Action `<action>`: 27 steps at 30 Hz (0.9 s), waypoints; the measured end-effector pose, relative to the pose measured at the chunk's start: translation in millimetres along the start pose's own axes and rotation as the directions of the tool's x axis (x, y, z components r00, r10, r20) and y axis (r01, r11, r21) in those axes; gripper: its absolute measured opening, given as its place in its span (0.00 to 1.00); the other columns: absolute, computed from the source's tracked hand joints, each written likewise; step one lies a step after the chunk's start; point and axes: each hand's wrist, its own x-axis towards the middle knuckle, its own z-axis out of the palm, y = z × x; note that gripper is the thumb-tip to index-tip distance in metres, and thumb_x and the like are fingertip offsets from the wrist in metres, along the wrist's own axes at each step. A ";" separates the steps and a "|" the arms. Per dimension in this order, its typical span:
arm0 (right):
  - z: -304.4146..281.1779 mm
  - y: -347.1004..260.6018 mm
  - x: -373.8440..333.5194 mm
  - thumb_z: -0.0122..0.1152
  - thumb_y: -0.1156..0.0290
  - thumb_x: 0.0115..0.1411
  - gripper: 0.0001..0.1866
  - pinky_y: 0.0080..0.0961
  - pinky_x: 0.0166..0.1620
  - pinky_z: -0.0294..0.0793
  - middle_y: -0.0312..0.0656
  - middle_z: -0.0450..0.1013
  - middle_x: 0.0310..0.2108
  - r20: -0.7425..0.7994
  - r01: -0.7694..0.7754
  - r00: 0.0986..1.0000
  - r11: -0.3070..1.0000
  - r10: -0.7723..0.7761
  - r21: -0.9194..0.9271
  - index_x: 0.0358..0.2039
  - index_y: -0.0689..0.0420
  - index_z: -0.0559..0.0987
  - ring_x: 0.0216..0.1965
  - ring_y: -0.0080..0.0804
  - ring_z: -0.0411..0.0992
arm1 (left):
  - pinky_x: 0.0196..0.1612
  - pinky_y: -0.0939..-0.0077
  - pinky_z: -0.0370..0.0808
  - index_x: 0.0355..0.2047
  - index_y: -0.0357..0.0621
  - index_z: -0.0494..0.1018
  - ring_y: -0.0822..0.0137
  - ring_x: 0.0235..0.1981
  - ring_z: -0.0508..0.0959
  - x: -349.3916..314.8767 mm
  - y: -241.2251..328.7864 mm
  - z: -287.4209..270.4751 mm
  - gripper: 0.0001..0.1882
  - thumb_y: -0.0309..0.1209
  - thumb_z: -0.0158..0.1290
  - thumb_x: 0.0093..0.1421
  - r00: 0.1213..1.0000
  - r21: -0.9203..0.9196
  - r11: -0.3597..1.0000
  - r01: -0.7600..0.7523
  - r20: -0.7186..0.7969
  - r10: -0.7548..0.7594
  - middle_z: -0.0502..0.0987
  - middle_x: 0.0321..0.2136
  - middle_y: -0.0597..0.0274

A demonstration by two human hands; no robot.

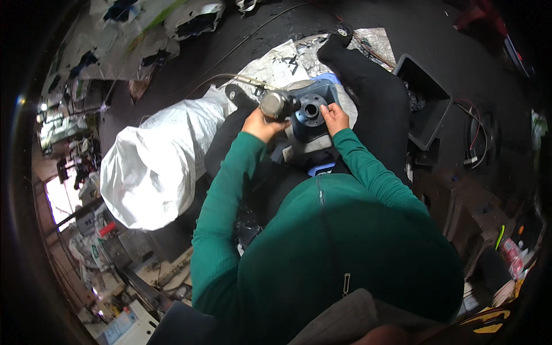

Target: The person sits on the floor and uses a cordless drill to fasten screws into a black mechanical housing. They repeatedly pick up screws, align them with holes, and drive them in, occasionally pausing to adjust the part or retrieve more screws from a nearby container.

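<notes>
My left hand (pixel 260 126) is wrapped around a rounded, silver-grey power tool (pixel 275 104), probably air-driven, with a thin hose (pixel 230 75) trailing from it. The tool's dark front end points at a dark, round flanged metal part (pixel 316 121) with a raised central bore and small holes around its face. On that part's right edge, my right hand (pixel 336 119) grips with thumb and fingers. Whether the tool touches the part cannot be made out. Both sit above a blue-grey tray (pixel 329 90) between my legs.
A bulging white woven sack (pixel 152 172) lies by my left leg. To my right stands a black crate (pixel 428 123) with metal parts (pixel 415 100) inside. Pale sheeting (pixel 276 63) covers the floor ahead. Loose cables (pixel 477 129) lie farther right.
</notes>
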 end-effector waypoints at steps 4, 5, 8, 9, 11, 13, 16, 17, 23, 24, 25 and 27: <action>5.5 6.1 4.2 0.61 0.57 0.58 0.18 0.27 0.23 0.61 0.36 0.64 0.14 0.031 0.078 0.997 0.996 -0.077 -0.035 0.24 0.58 0.71 0.18 0.24 0.60 | 0.50 0.70 0.70 0.51 0.38 0.69 0.65 0.45 0.76 -11.8 9.4 8.7 0.31 0.33 0.66 0.48 0.998 -0.233 0.972 -0.020 -0.065 0.005 0.78 0.43 0.56; 7.3 8.1 4.9 0.61 0.56 0.58 0.18 0.30 0.25 0.64 0.40 0.67 0.15 0.060 0.067 0.996 0.996 -0.063 -0.057 0.25 0.58 0.72 0.18 0.30 0.64 | 0.50 0.70 0.70 0.52 0.38 0.68 0.64 0.45 0.76 -20.8 13.4 12.7 0.32 0.33 0.66 0.48 0.995 -0.203 0.978 0.046 -0.081 -0.064 0.78 0.43 0.56; 7.2 8.6 7.2 0.61 0.54 0.57 0.18 0.33 0.27 0.67 0.42 0.68 0.15 0.103 0.042 0.994 0.994 -0.031 -0.104 0.27 0.58 0.73 0.19 0.34 0.68 | 0.48 0.70 0.73 0.60 0.54 0.61 0.57 0.45 0.78 -49.8 25.4 -8.3 0.39 0.33 0.64 0.47 0.977 0.289 0.943 -0.165 -0.081 0.196 0.78 0.41 0.52; 4.2 5.5 6.6 0.62 0.54 0.57 0.18 0.33 0.27 0.68 0.42 0.68 0.15 0.116 0.034 0.993 0.993 -0.021 -0.111 0.28 0.58 0.74 0.19 0.32 0.68 | 0.47 0.70 0.74 0.61 0.56 0.60 0.56 0.44 0.79 -59.5 29.0 -18.6 0.39 0.33 0.64 0.48 0.946 0.268 0.921 -0.284 -0.081 0.315 0.78 0.41 0.52; -1.7 -8.6 4.4 0.63 0.56 0.57 0.15 0.24 0.29 0.74 0.34 0.70 0.20 0.127 -0.272 0.958 0.954 0.257 0.123 0.35 0.54 0.76 0.20 0.21 0.67 | 0.48 0.72 0.73 0.60 0.52 0.61 0.59 0.45 0.78 -70.5 35.0 -36.4 0.38 0.31 0.64 0.48 0.920 0.172 0.923 -0.344 -0.136 0.368 0.77 0.44 0.54; -28.0 -25.0 5.4 0.59 0.64 0.59 0.14 0.28 0.37 0.79 0.37 0.71 0.29 0.201 -0.572 0.799 0.614 0.566 0.543 0.43 0.55 0.74 0.25 0.22 0.69 | 0.50 0.72 0.71 0.57 0.43 0.64 0.61 0.47 0.77 -85.1 34.7 -44.0 0.35 0.30 0.64 0.48 0.915 0.270 0.901 -0.341 -0.125 0.384 0.76 0.46 0.54; -63.6 -51.2 -14.0 0.51 0.73 0.62 0.18 0.34 0.47 0.78 0.38 0.69 0.37 0.483 -0.565 0.823 0.347 0.297 0.749 0.53 0.60 0.69 0.31 0.25 0.70 | 0.52 0.70 0.70 0.54 0.38 0.66 0.61 0.47 0.75 -104.0 26.4 -30.6 0.34 0.32 0.66 0.47 0.914 0.173 0.910 -0.378 -0.084 0.396 0.75 0.45 0.54; -69.6 -59.5 -18.7 0.47 0.78 0.62 0.22 0.37 0.52 0.74 0.41 0.71 0.41 0.595 -0.635 0.772 0.255 0.224 0.729 0.58 0.63 0.64 0.40 0.29 0.72 | 0.53 0.70 0.70 0.54 0.38 0.65 0.62 0.48 0.75 -107.6 22.5 -22.3 0.35 0.32 0.66 0.47 0.928 0.218 0.911 -0.349 -0.055 0.368 0.74 0.47 0.55; -67.2 -95.4 -41.5 0.45 0.78 0.64 0.23 0.36 0.59 0.69 0.45 0.64 0.58 0.762 -0.760 0.648 0.082 0.008 0.645 0.60 0.60 0.62 0.57 0.35 0.66 | 0.52 0.72 0.71 0.55 0.39 0.64 0.61 0.49 0.75 -120.9 9.8 5.3 0.36 0.31 0.65 0.46 0.922 0.148 0.911 -0.386 0.019 0.387 0.71 0.52 0.55; -65.6 -99.0 -42.0 0.44 0.78 0.64 0.23 0.36 0.59 0.68 0.45 0.64 0.58 0.758 -0.756 0.652 0.093 0.026 0.648 0.60 0.60 0.62 0.58 0.34 0.65 | 0.52 0.72 0.71 0.55 0.41 0.65 0.60 0.49 0.75 -121.5 9.6 4.8 0.35 0.31 0.65 0.46 0.900 0.238 0.872 -0.427 0.021 0.435 0.71 0.53 0.56; -64.7 -101.8 -42.2 0.43 0.78 0.64 0.23 0.36 0.59 0.67 0.45 0.64 0.59 0.750 -0.750 0.660 0.103 0.049 0.653 0.60 0.60 0.61 0.59 0.34 0.64 | 0.52 0.72 0.71 0.54 0.41 0.65 0.59 0.49 0.75 -122.4 9.7 3.4 0.35 0.31 0.65 0.46 0.901 0.239 0.873 -0.425 0.023 0.433 0.70 0.53 0.57; -61.9 -105.5 -43.4 0.43 0.79 0.65 0.22 0.36 0.60 0.67 0.45 0.64 0.58 0.755 -0.756 0.654 0.015 0.044 0.654 0.60 0.60 0.61 0.59 0.34 0.64 | 0.51 0.71 0.72 0.54 0.42 0.66 0.58 0.49 0.75 -123.9 9.6 1.4 0.34 0.31 0.65 0.46 0.894 0.247 0.863 -0.442 0.037 0.447 0.70 0.53 0.57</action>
